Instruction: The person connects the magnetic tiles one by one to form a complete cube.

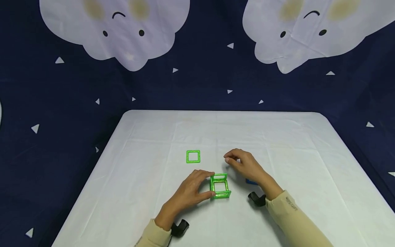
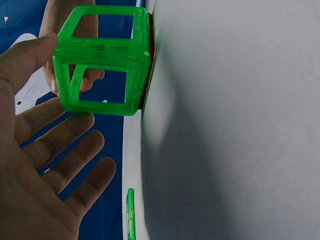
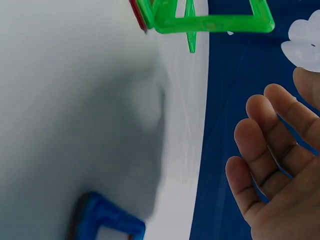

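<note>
Green see-through square magnetic tiles form a small box-like frame [image 1: 223,194] on the white table, its right side open in the head view. My left hand [image 1: 189,190] pinches its left side between thumb and index finger; the other fingers spread away, as the left wrist view shows. A red tile [image 2: 148,60] lies under the box against the table. Over the table to the right of the box, my right hand [image 1: 247,166] hovers with loosely bent fingers and holds nothing. Partly beneath the right forearm is a blue tile [image 1: 251,181].
A loose green square tile [image 1: 193,161] lies flat beyond the left hand. Black wrist cameras [image 1: 180,228] sit on both wrists, close over the white tabletop [image 1: 148,137]. Behind the table's far edge hangs a dark blue cloth [image 1: 197,85] with clouds and triangles.
</note>
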{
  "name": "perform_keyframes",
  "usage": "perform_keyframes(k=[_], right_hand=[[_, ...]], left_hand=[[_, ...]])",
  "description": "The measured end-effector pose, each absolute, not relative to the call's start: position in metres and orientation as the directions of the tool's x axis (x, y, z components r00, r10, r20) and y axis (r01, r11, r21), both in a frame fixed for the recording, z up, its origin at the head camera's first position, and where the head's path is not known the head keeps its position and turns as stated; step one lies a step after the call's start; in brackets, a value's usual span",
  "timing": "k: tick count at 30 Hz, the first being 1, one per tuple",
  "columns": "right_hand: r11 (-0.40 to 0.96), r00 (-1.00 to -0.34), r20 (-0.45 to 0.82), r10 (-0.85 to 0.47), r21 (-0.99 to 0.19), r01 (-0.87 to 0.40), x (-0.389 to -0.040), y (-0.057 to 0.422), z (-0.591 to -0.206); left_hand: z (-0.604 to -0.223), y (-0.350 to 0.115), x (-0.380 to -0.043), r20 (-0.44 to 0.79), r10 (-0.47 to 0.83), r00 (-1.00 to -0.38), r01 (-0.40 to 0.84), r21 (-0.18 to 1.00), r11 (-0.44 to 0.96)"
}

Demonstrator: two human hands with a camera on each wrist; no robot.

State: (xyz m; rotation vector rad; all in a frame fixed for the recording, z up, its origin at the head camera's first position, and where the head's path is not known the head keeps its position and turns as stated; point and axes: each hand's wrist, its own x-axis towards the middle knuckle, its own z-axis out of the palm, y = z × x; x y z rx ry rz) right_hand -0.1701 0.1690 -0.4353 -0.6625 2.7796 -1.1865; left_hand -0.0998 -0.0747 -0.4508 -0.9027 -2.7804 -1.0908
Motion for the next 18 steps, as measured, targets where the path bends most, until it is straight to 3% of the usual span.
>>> perform_keyframes(k=[18], right_hand=[[0.640,-0.895,0.119,-0.429,-0.660,-0.394,-0.209,0.141,-0.434]], left_hand=[[-0.455,-0.071,-0.093,0.286,0.466,-0.837,0.537,0.591,0.603]])
